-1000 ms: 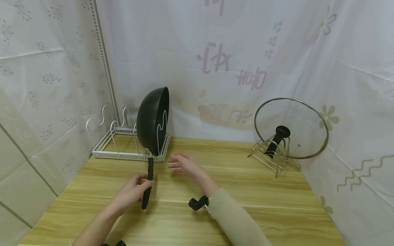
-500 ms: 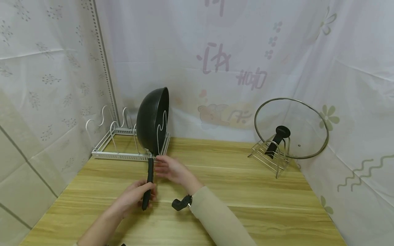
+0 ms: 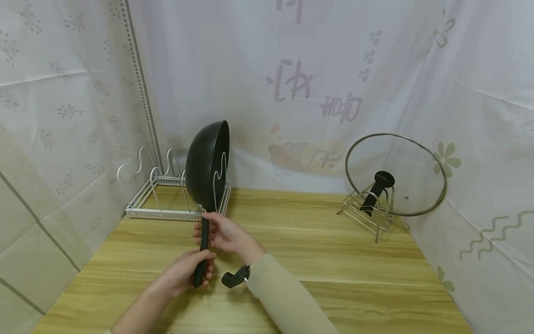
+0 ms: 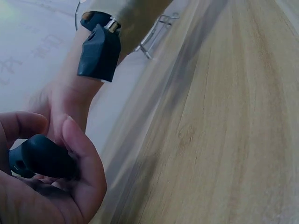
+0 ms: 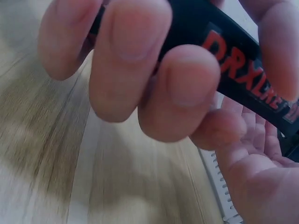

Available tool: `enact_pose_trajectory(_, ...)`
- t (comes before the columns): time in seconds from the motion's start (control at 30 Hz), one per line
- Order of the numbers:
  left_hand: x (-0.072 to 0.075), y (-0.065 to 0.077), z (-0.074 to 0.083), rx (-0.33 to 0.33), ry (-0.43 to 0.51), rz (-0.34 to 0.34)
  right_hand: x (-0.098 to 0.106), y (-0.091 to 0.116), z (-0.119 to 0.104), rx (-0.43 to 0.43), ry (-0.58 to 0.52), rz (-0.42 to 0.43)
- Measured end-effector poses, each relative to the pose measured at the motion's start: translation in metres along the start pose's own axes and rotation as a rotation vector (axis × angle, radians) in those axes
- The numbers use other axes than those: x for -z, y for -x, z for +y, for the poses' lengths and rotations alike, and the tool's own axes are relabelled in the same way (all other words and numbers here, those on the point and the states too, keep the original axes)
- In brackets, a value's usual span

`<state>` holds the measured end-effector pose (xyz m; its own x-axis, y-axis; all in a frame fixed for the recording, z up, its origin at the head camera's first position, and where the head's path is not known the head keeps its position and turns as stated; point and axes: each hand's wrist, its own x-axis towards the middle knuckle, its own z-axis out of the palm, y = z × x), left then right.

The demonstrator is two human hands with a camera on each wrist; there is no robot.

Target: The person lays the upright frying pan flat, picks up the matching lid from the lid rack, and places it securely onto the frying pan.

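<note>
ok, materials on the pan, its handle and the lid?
Pan: likely metal, dark matte coating, going by the even, soft sheen.
Handle: black, probably plastic; red print, no metallic glint.
Lid: see-through, so likely glass, though clear plastic is possible; rim looks like shiny metal.

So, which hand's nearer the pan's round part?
Right. The right hand is high on the handle, just below the round part; the left hand is lower, near the handle's end.

Fingers (image 5: 133, 65) curl across a black handle (image 5: 184, 25) bearing red lettering (image 5: 231, 60).
</note>
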<state>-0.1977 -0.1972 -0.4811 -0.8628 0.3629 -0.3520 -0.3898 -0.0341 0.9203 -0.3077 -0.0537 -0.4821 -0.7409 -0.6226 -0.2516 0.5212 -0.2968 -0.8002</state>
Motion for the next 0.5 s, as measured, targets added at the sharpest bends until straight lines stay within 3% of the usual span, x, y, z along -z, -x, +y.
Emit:
enact_pose_trajectory(0.33,-0.002,-0.002,0.002,0.014,-0.013,-0.032,-0.01,-0.007,-0.005,-0.021,-0.078,-0.097)
enact_pose_trajectory(0.5,-0.002,-0.005,0.002,0.006,-0.006,-0.034,-0.015,-0.011,-0.006,-0.034,-0.098,-0.091)
